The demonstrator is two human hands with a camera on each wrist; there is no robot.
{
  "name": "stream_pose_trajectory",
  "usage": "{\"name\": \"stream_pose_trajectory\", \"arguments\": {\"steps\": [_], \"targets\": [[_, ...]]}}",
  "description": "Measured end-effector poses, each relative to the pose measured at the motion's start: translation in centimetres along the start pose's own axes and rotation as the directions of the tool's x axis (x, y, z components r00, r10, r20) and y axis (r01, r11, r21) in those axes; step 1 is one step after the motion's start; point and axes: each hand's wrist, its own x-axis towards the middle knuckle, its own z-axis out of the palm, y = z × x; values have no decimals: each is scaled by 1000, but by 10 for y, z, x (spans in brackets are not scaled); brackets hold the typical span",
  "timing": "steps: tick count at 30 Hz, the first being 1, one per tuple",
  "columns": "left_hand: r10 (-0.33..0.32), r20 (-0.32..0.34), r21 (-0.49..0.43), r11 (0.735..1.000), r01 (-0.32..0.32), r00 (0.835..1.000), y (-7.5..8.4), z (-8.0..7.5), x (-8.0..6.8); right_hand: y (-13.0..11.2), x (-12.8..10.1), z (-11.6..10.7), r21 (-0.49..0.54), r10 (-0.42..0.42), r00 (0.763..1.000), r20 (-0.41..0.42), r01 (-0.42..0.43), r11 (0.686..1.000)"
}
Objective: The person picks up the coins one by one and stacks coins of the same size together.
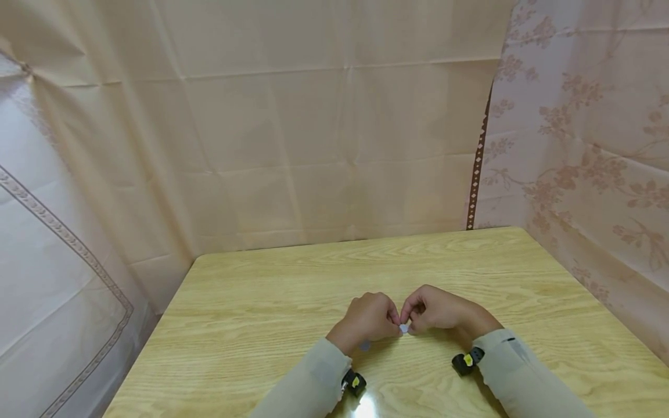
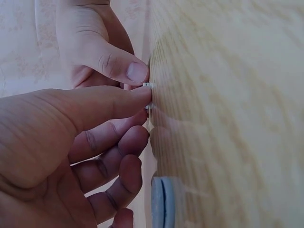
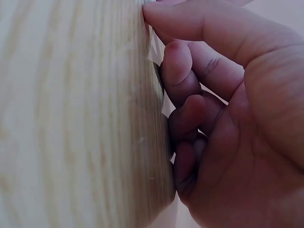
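Observation:
A small whitish flat piece (image 1: 404,328) lies low over the wooden table, between the fingertips of both hands. My left hand (image 1: 370,316) pinches it with thumb and forefinger; in the left wrist view the thumb covers most of the piece (image 2: 147,84), leaving slivers at its edges. From the other side my right hand (image 1: 438,309) pinches it between thumb and forefinger, the other fingers curled near the tabletop. Close beside the left hand rests a pale grey-blue disc (image 2: 163,202) with a dark seam along its edge, partly hidden behind that hand in the head view.
The light wood-grain table (image 1: 251,313) spreads around both hands. A beige cloth (image 1: 313,145) hangs behind its far edge, with a floral curtain (image 1: 590,162) at the right and a white bordered cloth (image 1: 57,278) at the left. Each wrist carries a black camera.

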Motion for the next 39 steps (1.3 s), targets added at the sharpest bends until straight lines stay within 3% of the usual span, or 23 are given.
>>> {"name": "stream_pose_trajectory", "arguments": {"steps": [28, 35, 39], "targets": [[-5, 16, -26, 1000, 5, 1000, -1, -3, -2, 2, 0, 0, -10, -8, 1000, -2, 8, 1000], [-17, 6, -86, 996, 18, 1000, -11, -17, -10, -2, -6, -1, -41, 27, 999, -23, -28, 999], [-33, -40, -89, 996, 29, 999, -25, -31, -19, -8, -9, -1, -143, 68, 992, -110, -84, 986]]}}
